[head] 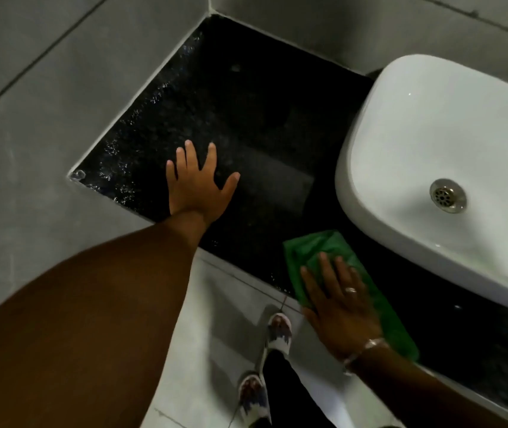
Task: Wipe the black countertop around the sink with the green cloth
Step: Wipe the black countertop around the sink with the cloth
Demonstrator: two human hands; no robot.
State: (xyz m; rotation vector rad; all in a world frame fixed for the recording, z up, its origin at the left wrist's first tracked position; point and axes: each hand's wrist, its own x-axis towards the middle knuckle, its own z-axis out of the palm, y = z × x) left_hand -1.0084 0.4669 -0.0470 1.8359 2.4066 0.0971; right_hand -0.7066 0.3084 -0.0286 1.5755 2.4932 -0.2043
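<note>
Dim, soft blur, wide-angle edge distortion

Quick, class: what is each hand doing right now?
Left hand: open, flat on the black countertop, holding nothing.
Right hand: open, palm pressing the green cloth onto the countertop.
</note>
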